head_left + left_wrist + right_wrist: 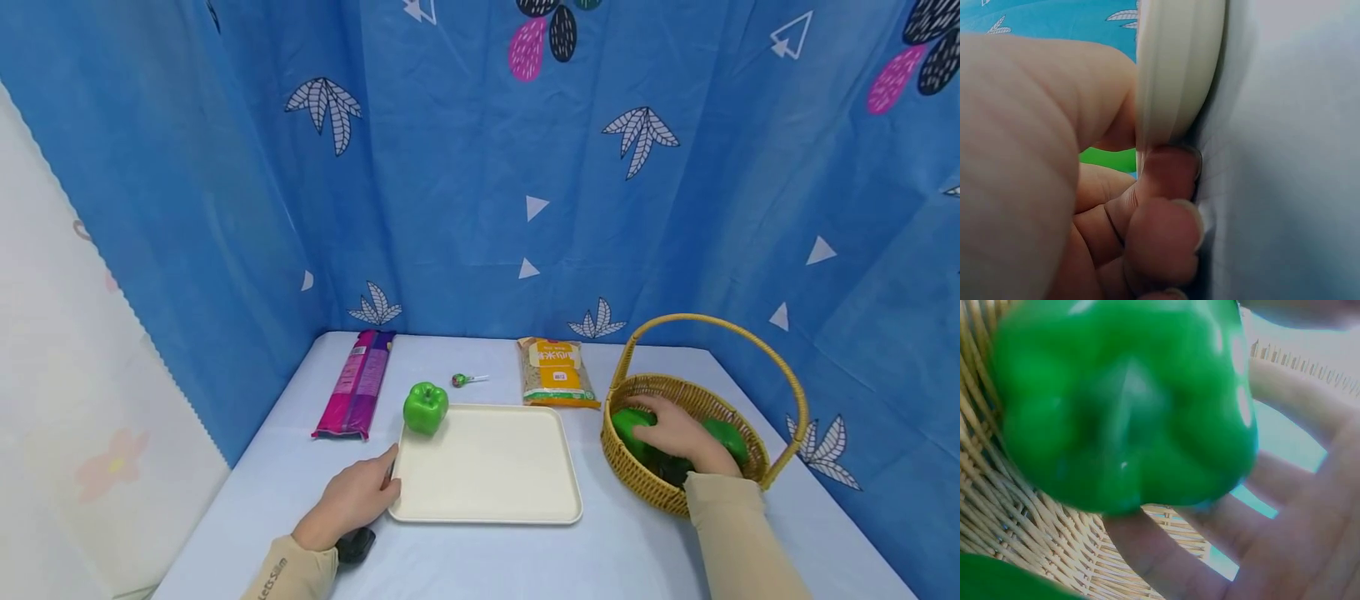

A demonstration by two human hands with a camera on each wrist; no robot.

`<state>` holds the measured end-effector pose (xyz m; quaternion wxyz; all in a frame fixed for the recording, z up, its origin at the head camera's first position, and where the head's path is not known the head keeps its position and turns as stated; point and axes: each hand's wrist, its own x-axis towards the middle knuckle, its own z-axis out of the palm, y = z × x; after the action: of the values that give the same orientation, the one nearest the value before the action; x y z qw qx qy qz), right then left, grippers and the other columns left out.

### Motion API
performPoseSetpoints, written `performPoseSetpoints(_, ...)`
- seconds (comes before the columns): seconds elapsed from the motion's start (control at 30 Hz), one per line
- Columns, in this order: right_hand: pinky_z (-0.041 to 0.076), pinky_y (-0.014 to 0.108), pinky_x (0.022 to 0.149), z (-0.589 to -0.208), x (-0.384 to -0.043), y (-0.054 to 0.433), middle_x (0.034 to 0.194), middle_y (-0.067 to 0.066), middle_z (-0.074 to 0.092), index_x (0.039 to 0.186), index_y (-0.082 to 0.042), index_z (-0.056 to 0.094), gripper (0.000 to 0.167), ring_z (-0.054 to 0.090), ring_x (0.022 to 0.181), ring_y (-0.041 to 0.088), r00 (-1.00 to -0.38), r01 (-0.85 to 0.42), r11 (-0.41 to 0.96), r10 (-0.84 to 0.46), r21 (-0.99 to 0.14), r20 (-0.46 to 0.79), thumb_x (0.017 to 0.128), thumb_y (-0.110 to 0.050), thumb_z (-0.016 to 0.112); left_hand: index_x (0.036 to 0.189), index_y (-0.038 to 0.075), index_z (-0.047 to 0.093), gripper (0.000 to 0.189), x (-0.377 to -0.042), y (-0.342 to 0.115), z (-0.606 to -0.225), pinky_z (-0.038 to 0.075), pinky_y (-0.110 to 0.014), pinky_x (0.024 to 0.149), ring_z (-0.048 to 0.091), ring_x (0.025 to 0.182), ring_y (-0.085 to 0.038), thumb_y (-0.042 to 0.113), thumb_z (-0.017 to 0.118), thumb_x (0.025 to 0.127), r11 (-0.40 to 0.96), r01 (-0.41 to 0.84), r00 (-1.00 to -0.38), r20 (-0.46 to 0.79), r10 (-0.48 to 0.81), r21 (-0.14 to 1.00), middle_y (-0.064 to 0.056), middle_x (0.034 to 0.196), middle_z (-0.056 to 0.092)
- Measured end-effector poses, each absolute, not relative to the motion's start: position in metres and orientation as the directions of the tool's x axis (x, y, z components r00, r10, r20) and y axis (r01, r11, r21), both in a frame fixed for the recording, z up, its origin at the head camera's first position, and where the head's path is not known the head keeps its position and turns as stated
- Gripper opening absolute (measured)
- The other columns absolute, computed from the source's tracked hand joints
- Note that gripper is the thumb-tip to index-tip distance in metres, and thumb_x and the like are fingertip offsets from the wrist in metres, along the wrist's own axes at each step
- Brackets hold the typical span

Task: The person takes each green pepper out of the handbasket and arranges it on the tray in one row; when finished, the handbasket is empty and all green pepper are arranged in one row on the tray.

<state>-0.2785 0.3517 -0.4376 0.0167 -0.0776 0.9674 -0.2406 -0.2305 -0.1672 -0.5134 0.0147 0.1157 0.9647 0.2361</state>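
Note:
My left hand (351, 498) grips the left edge of a cream rectangular tray (491, 467), its thumb over the rim and its fingertips at the outer side. A green bell pepper (425, 408) sits at the tray's far left corner. On the right, my right hand (675, 429) reaches into a wicker basket (637, 479). Its fingers curl round another green bell pepper (1129, 425), which lies against the basket's left wall. One more green pepper (729, 440) lies at the basket's right side, partly behind the wrist. Something dark under the right hand is partly hidden.
Over the basket arches a tall handle (720, 321). Behind the tray lie a lollipop (468, 379) and a bag of grain (557, 372). A pink and purple packet (356, 385) lies at the back left. Blue curtains (480, 167) hang behind the white table (480, 567).

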Motion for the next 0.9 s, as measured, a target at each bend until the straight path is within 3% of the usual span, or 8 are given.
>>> performPoseSetpoints(0.2, 0.047, 0.064, 0.096, -0.4434, -0.2828, 0.3555, 0.140, 0.028, 0.058, 0.138, -0.004, 0.064, 0.046, 0.053, 0.127, 0.051, -0.977, -0.209, 0.886, -0.173, -0.415, 0.121, 0.099, -0.029, 0.067, 0.152, 0.001, 0.048, 0.065, -0.2298, -0.1677, -0.5146, 0.028, -0.028, 0.050, 0.039, 0.053, -0.010, 0.026, 0.063, 0.094, 0.862, 0.217, -0.972, 0.023, 0.232, 0.457, 0.007, 0.062, 0.047)
performPoseSetpoints(0.37, 0.050, 0.062, 0.093, -0.4458, -0.2843, 0.3571, 0.137, 0.029, 0.058, 0.135, -0.002, 0.066, 0.053, 0.056, 0.122, 0.050, -0.983, -0.179, 0.898, -0.145, -0.402, 0.113, 0.097, -0.038, 0.069, 0.152, 0.001, 0.048, 0.065, -0.2302, -0.1680, -0.5142, 0.028, -0.028, 0.051, 0.039, 0.054, -0.010, 0.026, 0.063, 0.094, 0.866, 0.215, -0.973, 0.023, 0.230, 0.451, 0.007, 0.062, 0.047)
performPoseSetpoints(0.57, 0.052, 0.047, 0.076, -0.4444, -0.2830, 0.3552, 0.129, 0.026, 0.060, 0.140, 0.001, 0.060, 0.065, 0.060, 0.097, 0.032, -0.991, -0.136, 0.899, -0.131, -0.417, 0.040, 0.086, -0.032, 0.079, 0.152, 0.000, 0.048, 0.065, -0.2292, -0.1673, -0.5131, 0.028, -0.029, 0.050, 0.040, 0.053, -0.010, 0.025, 0.063, 0.094, 0.864, 0.214, -0.973, 0.021, 0.231, 0.455, 0.007, 0.062, 0.047)
performPoseSetpoints(0.9, 0.052, 0.045, 0.074, -0.4435, -0.2833, 0.3567, 0.127, 0.023, 0.064, 0.140, 0.002, 0.059, 0.063, 0.060, 0.095, 0.028, -0.990, -0.139, 0.902, -0.133, -0.408, 0.044, 0.090, -0.032, 0.078, 0.152, 0.001, 0.048, 0.065, -0.2287, -0.1671, -0.5109, 0.028, -0.029, 0.050, 0.039, 0.054, -0.010, 0.024, 0.063, 0.094, 0.864, 0.216, -0.973, 0.027, 0.229, 0.455, 0.006, 0.062, 0.047)
